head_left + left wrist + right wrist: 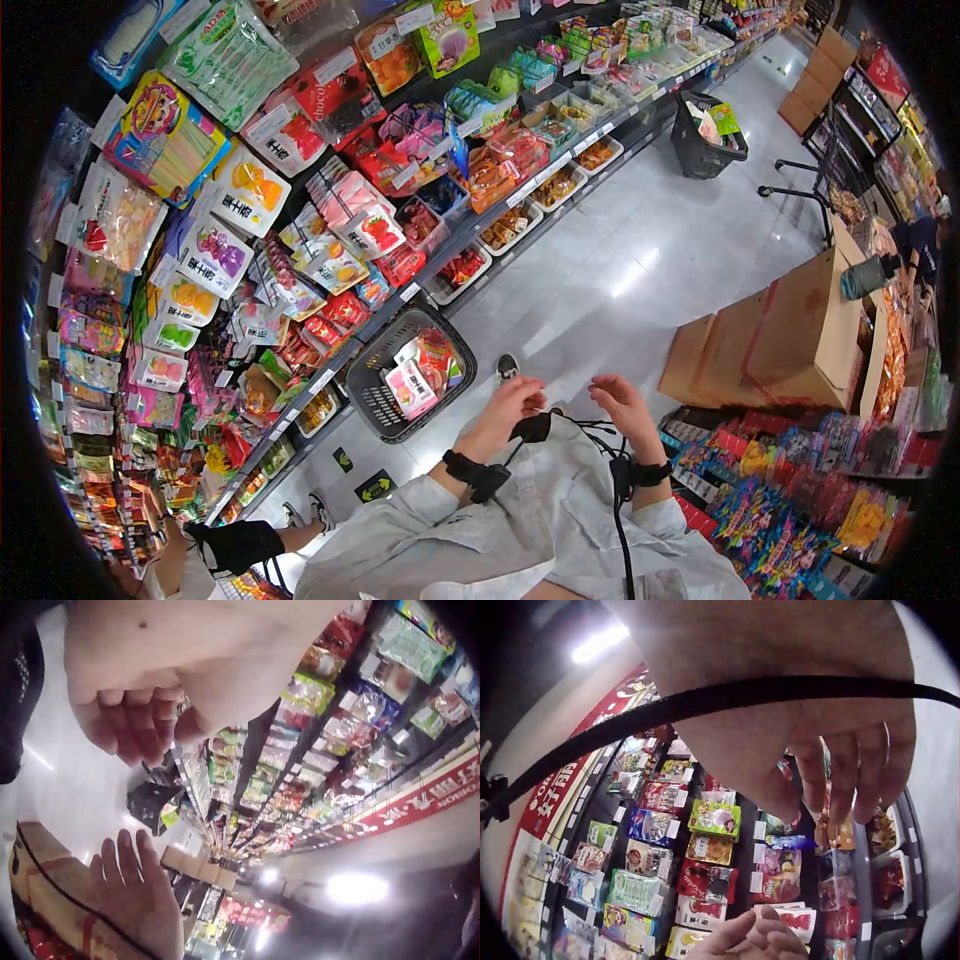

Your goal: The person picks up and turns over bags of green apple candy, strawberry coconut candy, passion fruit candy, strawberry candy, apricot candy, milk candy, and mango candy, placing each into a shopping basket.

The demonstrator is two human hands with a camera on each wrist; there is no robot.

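Basket [374, 396], dark and slotted, holds bright packets [411, 389].

Pale floor [630, 250] beneath two black baskets [372, 390] [712, 160]

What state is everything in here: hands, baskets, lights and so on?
Left hand: empty, fingers loosely curled.
Right hand: empty, fingers relaxed.
Near basket: upright on floor, partly filled.
Far basket: upright on floor, items inside.
Rack packets: hanging in rows.
Large cardboard box: open or closed, unclear.
Ceiling light: lit.

Glossy grey floor [600, 245], ceiling light [358, 889]
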